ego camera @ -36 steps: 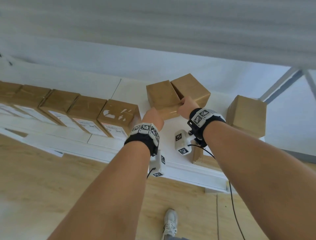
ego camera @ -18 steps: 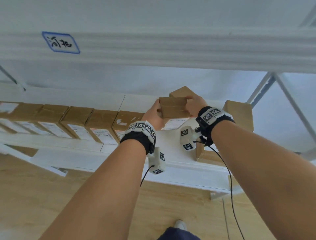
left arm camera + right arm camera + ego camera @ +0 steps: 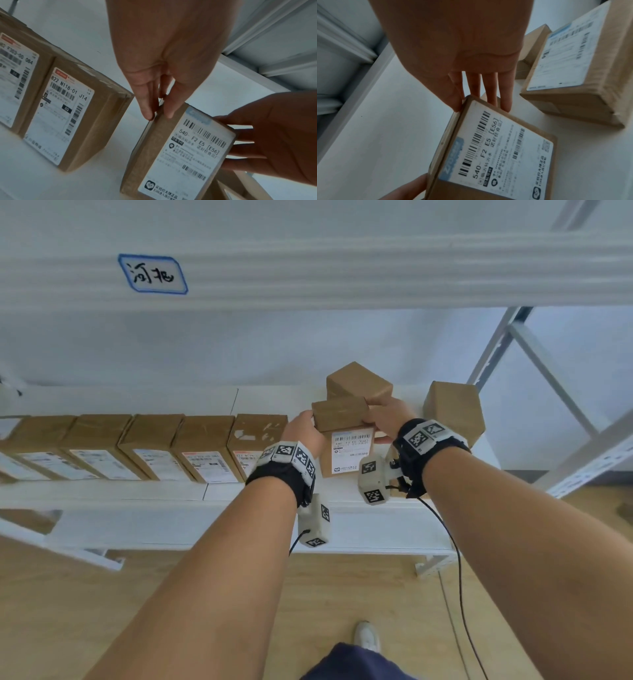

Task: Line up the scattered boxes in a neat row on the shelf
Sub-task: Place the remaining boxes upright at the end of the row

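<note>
I hold a brown cardboard box point(image 3: 344, 440) with a white barcode label point(image 3: 190, 152) between both hands. It stands upright with the label toward me, a small gap right of the row of several labelled boxes point(image 3: 205, 446) on the white shelf point(image 3: 359, 529). My left hand point(image 3: 303, 429) grips its upper left edge between thumb and fingers point(image 3: 145, 108). My right hand point(image 3: 383, 422) grips the upper right corner, thumb on top and fingers point(image 3: 491, 94) behind. Whether the box's bottom touches the shelf, I cannot tell.
A loose box point(image 3: 359, 381) sits askew just behind the held one. Another box point(image 3: 452, 412) stands at the shelf's right end near the metal upright point(image 3: 507, 344). The upper shelf beam point(image 3: 342, 268) with a handwritten label point(image 3: 152, 273) hangs overhead.
The box lay flat against the rear box; both hands lifted it, turned it upright with the label facing me, and brought it forward and left toward the row.
</note>
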Tool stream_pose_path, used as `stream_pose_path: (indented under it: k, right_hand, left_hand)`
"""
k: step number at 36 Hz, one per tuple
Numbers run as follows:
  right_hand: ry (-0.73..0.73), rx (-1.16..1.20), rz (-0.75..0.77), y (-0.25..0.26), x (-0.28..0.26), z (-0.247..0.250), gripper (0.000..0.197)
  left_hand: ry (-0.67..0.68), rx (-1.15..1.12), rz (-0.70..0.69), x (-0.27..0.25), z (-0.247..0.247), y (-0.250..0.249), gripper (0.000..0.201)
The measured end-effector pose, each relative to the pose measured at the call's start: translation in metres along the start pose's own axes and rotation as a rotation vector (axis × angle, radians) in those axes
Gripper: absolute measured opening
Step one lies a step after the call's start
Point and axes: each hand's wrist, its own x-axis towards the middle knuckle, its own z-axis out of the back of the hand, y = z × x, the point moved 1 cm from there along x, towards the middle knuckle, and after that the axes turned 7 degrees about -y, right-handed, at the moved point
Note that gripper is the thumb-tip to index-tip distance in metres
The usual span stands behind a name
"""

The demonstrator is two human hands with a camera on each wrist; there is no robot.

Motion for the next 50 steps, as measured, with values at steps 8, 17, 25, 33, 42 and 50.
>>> stream_pose_path:
  k: [8, 17, 25, 33, 42, 50]
  right_hand:
    - [-0.009, -0.023, -0.005, -0.030, -0.017, -0.014, 0.051]
    - [-0.034, -0.172, -0.053, -0.037, -0.028, -0.027, 0.059]
    - [-0.069, -0.232, -0.030, -0.030, -0.032, -0.036, 0.036]
    - [-0.035, -0.241, 0.004, -0.024, -0.030, -0.055, 0.036]
    - [-0.011, -0.296, 0.032, -0.015, -0.020, -0.071, 0.036]
    - [-0.006, -0.399, 0.037, -0.007, -0.014, -0.080, 0.035]
  left_hand:
    - [0.048, 0.227, -0.055, -0.018, -0.010, 0.005, 0.027]
    - [0.052, 0.480, -0.224, -0.033, -0.001, 0.008, 0.038]
    - [-0.080, 0.568, -0.271, -0.030, 0.024, 0.024, 0.044]
    - [-0.046, 0.509, -0.183, -0.028, 0.042, 0.052, 0.056]
    - [-0.016, 0.504, -0.207, -0.029, 0.046, 0.060, 0.055]
    - [-0.021, 0.504, -0.216, -0.024, 0.046, 0.063, 0.051]
